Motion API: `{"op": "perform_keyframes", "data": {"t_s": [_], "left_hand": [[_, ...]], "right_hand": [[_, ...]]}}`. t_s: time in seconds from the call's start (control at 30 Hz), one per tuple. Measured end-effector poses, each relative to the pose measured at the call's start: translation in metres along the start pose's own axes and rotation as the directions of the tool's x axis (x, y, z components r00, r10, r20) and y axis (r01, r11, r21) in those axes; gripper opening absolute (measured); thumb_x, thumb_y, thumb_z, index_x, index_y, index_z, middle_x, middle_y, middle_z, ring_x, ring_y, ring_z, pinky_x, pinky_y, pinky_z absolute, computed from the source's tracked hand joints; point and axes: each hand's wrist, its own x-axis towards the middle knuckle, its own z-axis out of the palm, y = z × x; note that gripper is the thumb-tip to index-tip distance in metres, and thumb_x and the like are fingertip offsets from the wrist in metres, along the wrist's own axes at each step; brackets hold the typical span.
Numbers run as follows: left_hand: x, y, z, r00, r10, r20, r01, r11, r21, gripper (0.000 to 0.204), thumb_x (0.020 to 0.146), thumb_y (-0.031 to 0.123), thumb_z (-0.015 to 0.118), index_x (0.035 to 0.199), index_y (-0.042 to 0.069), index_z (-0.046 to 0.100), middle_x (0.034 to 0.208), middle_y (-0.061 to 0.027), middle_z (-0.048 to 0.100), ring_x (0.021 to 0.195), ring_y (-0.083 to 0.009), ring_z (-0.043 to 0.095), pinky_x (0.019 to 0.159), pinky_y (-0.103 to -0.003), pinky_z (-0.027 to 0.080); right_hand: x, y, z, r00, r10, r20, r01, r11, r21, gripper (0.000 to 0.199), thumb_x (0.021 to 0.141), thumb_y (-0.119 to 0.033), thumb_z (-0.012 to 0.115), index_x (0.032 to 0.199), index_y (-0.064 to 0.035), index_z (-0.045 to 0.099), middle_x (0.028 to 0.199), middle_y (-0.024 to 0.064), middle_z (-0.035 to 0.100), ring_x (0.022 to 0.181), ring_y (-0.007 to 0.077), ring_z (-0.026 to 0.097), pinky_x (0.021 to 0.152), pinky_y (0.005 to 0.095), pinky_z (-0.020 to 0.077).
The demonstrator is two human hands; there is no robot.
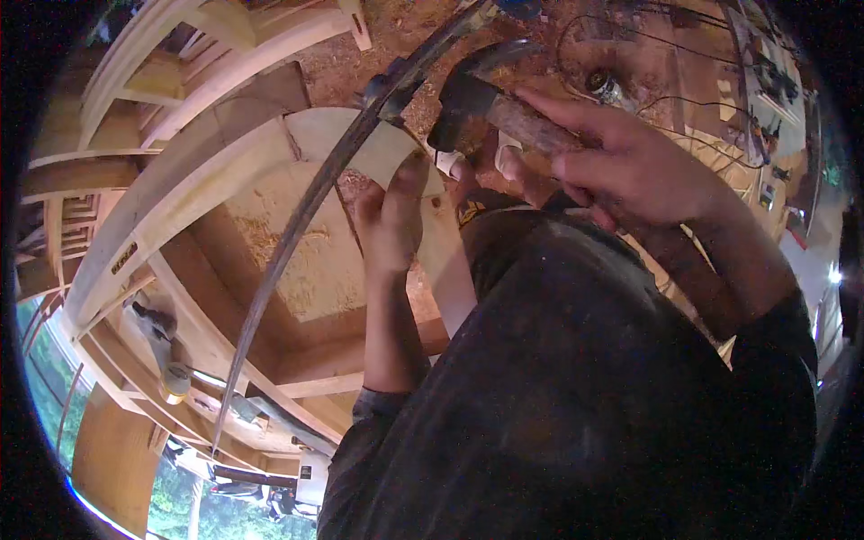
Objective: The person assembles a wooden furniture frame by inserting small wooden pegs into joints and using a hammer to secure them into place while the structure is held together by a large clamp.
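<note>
My right hand (621, 162) is closed round the wooden handle of a hammer (463, 99), whose dark metal head is raised near the far end of the woodwork. My left hand (396, 216) grips the pale end of a curved wooden piece (333, 126), thumb on its upper face; its other fingers are partly hidden. A long bar clamp (310, 202) runs diagonally over the curved piece, just left of my left hand. Below lies a wooden frame with a light panel (306, 243) strewn with shavings.
More curved wooden frames (243, 72) stand at the upper left. A power tool (162, 351) rests on the frame at the lower left. Cables (666, 99) and sawdust cover the floor ahead. Tools (774, 81) lie on a board at the far right.
</note>
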Motion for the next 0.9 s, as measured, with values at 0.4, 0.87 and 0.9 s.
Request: {"op": "perform_keyframes", "data": {"t_s": [0.4, 0.87, 0.9], "left_hand": [[-0.016, 0.004, -0.005, 0.95, -0.227, -0.215, 0.249, 0.965, 0.081, 0.051, 0.088, 0.039, 0.067, 0.115, -0.004, 0.06, 0.098, -0.0124, 0.066, 0.08, -0.018, 0.065, 0.063, -0.031, 0.052], [-0.024, 0.026, 0.026, 0.933, -0.057, -0.354, 0.259, 0.79, 0.556, 0.064, 0.099, 0.053, 0.038, 0.109, -0.005, 0.064, 0.09, -0.011, 0.066, 0.084, -0.0175, 0.059, 0.075, -0.031, 0.046], [-0.025, 0.029, 0.029, 0.938, -0.063, -0.341, 0.255, 0.792, 0.555, 0.064, 0.099, 0.053, 0.039, 0.105, -0.004, 0.065, 0.085, -0.0088, 0.066, 0.079, -0.0161, 0.059, 0.071, -0.03, 0.046]], "right_hand": [[0.01, 0.091, -0.026, 0.968, -0.236, -0.086, 0.153, 0.824, -0.546, 0.052, 0.088, -0.017, 0.059, 0.135, 0.0021, 0.045, 0.099, 0.0098, 0.065, 0.083, 0.0155, 0.063, 0.077, 0.0305, 0.0514], [0.123, 0.162, -0.018, 0.833, -0.49, -0.257, 0.494, 0.868, -0.055, 0.066, 0.079, -0.049, 0.073, 0.127, -0.0069, 0.055, 0.101, 0.0165, 0.068, 0.09, 0.0296, 0.067, 0.079, 0.04, 0.0529], [0.126, 0.162, -0.025, 0.9, -0.392, -0.192, 0.368, 0.918, -0.149, 0.071, 0.078, -0.05, 0.074, 0.13, -0.0077, 0.052, 0.104, 0.0172, 0.066, 0.093, 0.0303, 0.067, 0.08, 0.0397, 0.0528]]}}
